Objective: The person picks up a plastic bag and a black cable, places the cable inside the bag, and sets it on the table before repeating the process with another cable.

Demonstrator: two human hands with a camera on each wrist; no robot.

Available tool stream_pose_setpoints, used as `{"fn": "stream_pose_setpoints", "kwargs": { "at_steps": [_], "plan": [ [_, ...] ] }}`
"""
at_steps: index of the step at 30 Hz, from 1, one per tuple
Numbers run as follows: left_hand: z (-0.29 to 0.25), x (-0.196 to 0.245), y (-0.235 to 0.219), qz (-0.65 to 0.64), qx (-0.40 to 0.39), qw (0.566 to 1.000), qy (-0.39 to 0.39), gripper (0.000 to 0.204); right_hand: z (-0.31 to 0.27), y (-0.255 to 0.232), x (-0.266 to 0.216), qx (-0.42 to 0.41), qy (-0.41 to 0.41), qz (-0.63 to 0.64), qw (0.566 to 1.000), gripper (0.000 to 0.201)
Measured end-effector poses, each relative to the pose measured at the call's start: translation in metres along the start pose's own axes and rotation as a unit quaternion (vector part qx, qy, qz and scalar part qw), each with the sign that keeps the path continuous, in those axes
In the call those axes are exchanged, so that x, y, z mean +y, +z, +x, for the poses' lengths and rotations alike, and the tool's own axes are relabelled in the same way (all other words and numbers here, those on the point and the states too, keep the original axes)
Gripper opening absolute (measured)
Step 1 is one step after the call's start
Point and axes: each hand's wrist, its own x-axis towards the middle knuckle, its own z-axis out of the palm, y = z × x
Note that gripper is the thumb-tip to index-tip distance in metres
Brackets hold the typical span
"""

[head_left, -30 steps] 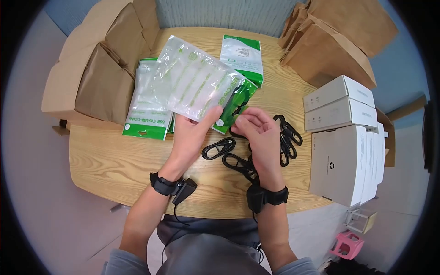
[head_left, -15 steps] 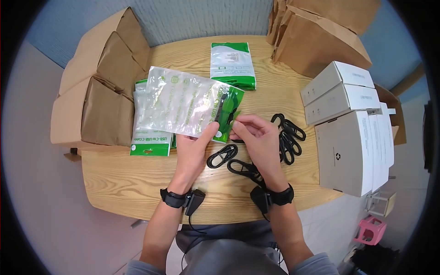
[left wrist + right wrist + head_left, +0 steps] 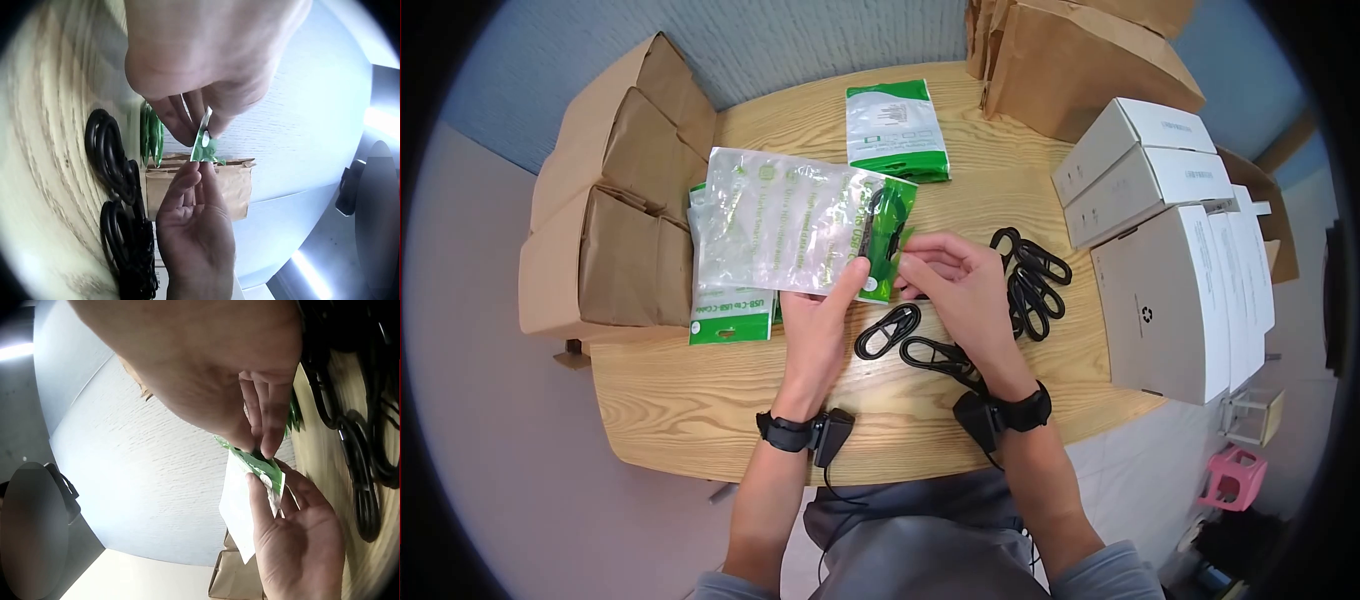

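A clear plastic cable pouch [image 3: 785, 220] with a green end and "USB-C" print is held up in front of me. My left hand [image 3: 817, 325] grips its lower edge, thumb on top and fingers underneath. At the green end, my right hand [image 3: 965, 300] pinches the pouch's edge between thumb and fingers; the right wrist view shows these fingertips on the green plastic [image 3: 272, 472]. Dark shapes show within the green end. Coiled black cables [image 3: 1035, 285] lie beside and beyond my right hand, and another coiled cable [image 3: 888, 332] lies between the hands.
More green-and-white pouches [image 3: 730, 325] lie under the held one, and another stack of pouches [image 3: 897, 130] lies at the back. Brown paper bags [image 3: 635, 255] stand left, with a further brown bag [image 3: 1080, 75] at back right. White boxes [image 3: 1160, 300] line the table's right side.
The pouch has swung to lie more level and dropped lower in view. Both hands keep their hold on it near the green end. The head view has shifted.
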Motion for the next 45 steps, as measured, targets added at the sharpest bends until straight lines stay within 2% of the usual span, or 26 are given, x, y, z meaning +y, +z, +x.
{"fn": "stream_pose_setpoints", "kwargs": {
  "at_steps": [30, 37, 39, 43, 45],
  "plan": [
    [-0.0015, 0.0021, 0.0021, 0.010, -0.008, 1.000, -0.003, 0.037, 0.0018, -0.0059, 0.0039, -0.038, 0.028, 0.009, 0.999, 0.021],
    [-0.0028, 0.0020, 0.0041, 0.024, -0.027, 0.999, -0.005, 0.037, -0.0004, -0.0046, -0.0005, -0.017, 0.011, -0.043, 0.999, 0.020],
    [-0.0028, 0.0019, 0.0046, 0.026, -0.031, 0.999, -0.003, 0.037, -0.0002, -0.0037, -0.0027, 0.015, 0.007, -0.069, 0.998, 0.019],
    [-0.0032, 0.0017, 0.0042, 0.022, -0.032, 0.999, -0.007, 0.037, 0.0003, -0.0041, -0.0029, 0.016, 0.013, -0.061, 0.998, 0.018],
    [-0.0032, 0.0022, 0.0045, 0.022, -0.034, 0.999, -0.007, 0.037, 0.0008, -0.0041, -0.0013, 0.012, -0.011, -0.054, 0.998, 0.016]
  ]
}}
